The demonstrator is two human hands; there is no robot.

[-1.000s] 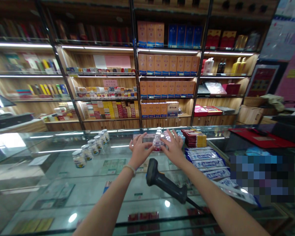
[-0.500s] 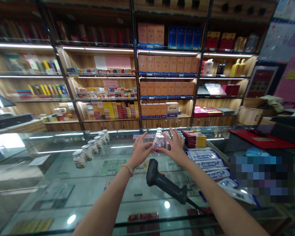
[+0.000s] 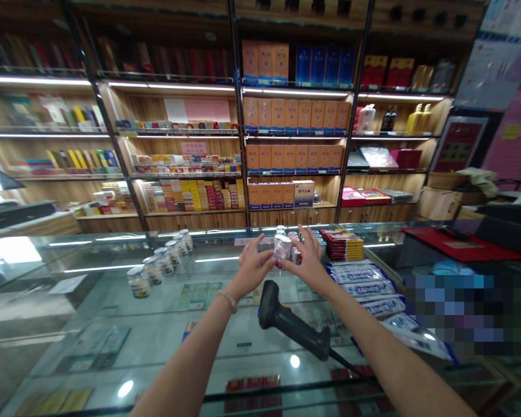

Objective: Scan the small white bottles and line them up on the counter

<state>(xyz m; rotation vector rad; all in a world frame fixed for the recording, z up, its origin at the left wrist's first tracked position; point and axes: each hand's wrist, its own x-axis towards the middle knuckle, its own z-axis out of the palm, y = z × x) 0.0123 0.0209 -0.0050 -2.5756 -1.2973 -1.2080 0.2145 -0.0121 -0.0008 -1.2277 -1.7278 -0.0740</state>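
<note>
A small clear jar [image 3: 282, 248] with a white lid and pinkish contents is between my two hands above the glass counter. My left hand [image 3: 255, 262] has its thumb against the jar's lower left side, its other fingers raised and curved. On the other side, my right hand [image 3: 308, 255] grips the jar with thumb and forefinger. Behind it, more small jars [image 3: 280, 230] stand in a row, partly hidden by my right hand. Below my hands lies a black barcode scanner [image 3: 290, 324], its cable running toward the lower right.
A row of white-lidded jars [image 3: 139, 282] stands on the left of the glass counter [image 3: 156, 341]. To the right are stacked red and yellow packs [image 3: 341, 245] and blue-white packets [image 3: 367, 289]. Farther right lies a red mat [image 3: 460, 246]. Shelves of boxes [image 3: 286, 116] stand behind.
The jar has shifted slightly up and to the right between my hands. My left hand has moved a little right with it. The scanner and the other jars look unmoved.
</note>
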